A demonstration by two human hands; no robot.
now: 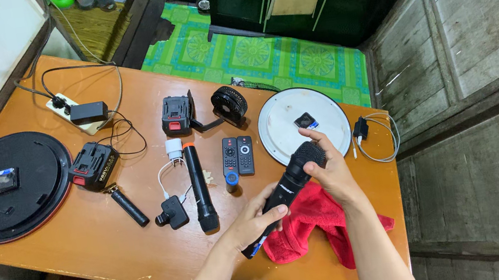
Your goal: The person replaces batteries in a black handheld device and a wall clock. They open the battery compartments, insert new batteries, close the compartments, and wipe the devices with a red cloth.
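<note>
Both my hands hold a black microphone [287, 186] slanted over the orange table [82, 248]. My left hand [254, 218] wraps the handle near its lower end. My right hand [330, 171] cups the round mesh head. Under the microphone and my right wrist lies a crumpled red cloth [310, 225]. A second black microphone [199, 186] with an orange ring lies flat to the left.
Two black remotes [237, 156], a white round clock back [289, 124], a big black round clock back [28, 184], two black-and-red battery packs [177, 115], a small black fan [229, 104], a power strip with adapter [82, 113], a white cable [379, 138] at the right edge.
</note>
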